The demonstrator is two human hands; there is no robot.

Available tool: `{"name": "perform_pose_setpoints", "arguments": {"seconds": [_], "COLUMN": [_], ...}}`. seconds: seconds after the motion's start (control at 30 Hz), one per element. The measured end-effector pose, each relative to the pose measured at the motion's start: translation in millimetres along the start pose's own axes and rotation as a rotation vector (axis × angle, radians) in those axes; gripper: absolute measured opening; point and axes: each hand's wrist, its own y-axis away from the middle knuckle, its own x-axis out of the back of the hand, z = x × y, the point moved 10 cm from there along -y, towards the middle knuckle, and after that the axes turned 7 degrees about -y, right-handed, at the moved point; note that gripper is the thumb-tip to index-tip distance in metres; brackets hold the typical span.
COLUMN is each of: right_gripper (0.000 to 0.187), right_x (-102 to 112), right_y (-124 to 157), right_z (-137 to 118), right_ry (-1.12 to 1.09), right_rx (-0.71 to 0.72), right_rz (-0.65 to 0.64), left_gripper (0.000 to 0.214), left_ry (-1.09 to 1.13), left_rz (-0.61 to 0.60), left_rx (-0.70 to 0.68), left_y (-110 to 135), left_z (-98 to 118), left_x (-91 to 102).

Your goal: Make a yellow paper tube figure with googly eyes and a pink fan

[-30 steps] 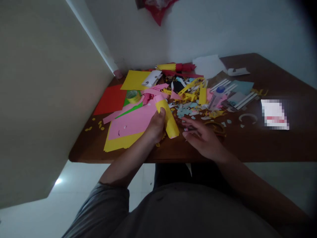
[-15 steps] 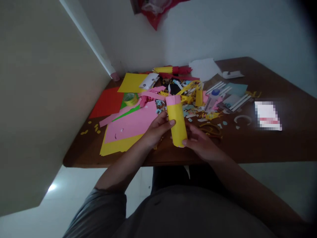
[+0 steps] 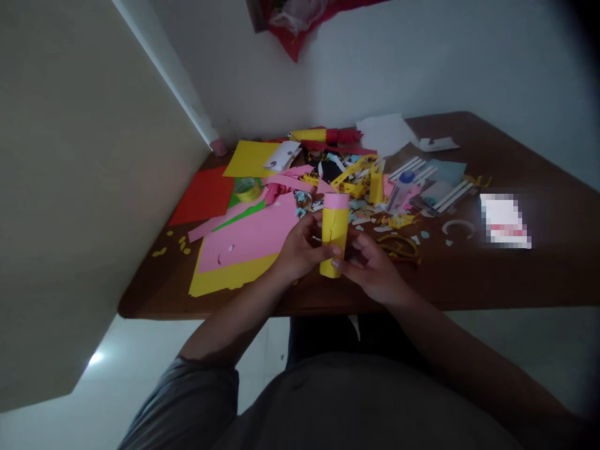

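Note:
Between my two hands stands a yellow paper tube (image 3: 334, 225) with a pink band round its top, held nearly upright above the table's front edge. A seam with an uneven edge runs down the side facing me. My left hand (image 3: 302, 247) grips it from the left, thumb on the front. From the right, my right hand (image 3: 370, 265) holds the lower part, its thumb also on the front. The fingers behind the tube are partly hidden. A pair of scissors (image 3: 407, 253) with yellowish handles seems to lie just beyond my right hand.
Pink sheets (image 3: 248, 234) lie over yellow ones at left, near an orange-red sheet (image 3: 201, 195) and a tape roll (image 3: 247, 189). Paper scraps (image 3: 356, 181) are heaped behind the tube. A blue-capped glue bottle (image 3: 402, 187) lies at right. A second yellow-and-red tube (image 3: 323, 135) rests at the back.
The tube has turned about its length, so the seam now faces me, and it stands straighter. Both thumbs have come closer together on its front.

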Motion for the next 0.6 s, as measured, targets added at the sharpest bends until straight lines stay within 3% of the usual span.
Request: {"name": "perform_pose_setpoints", "arguments": {"seconds": [0.07, 0.37, 0.47, 0.6], "right_gripper": [0.075, 0.069, 0.068, 0.062], "right_x": [5, 5, 4, 9], "right_y": [0, 3, 3, 5], "right_z": [0, -7, -5, 3], "right_ry": [-0.001, 0.016, -0.037, -0.065], "right_rx": [-0.012, -0.004, -0.022, -0.077], "right_rz": [0.006, -0.048, -0.044, -0.006], "left_gripper": [0.073, 0.039, 0.040, 0.058], "left_ry": [0.009, -0.151, -0.183, -0.131], "left_rz": [-0.044, 0.008, 0.029, -0.004], "left_rx": [0.009, -0.015, -0.018, 0.050], "left_y": [1, 7, 6, 4], "left_z": [1, 3, 0, -10], "left_x": [-4.2, -0.4, 3.2, 4.2]}}
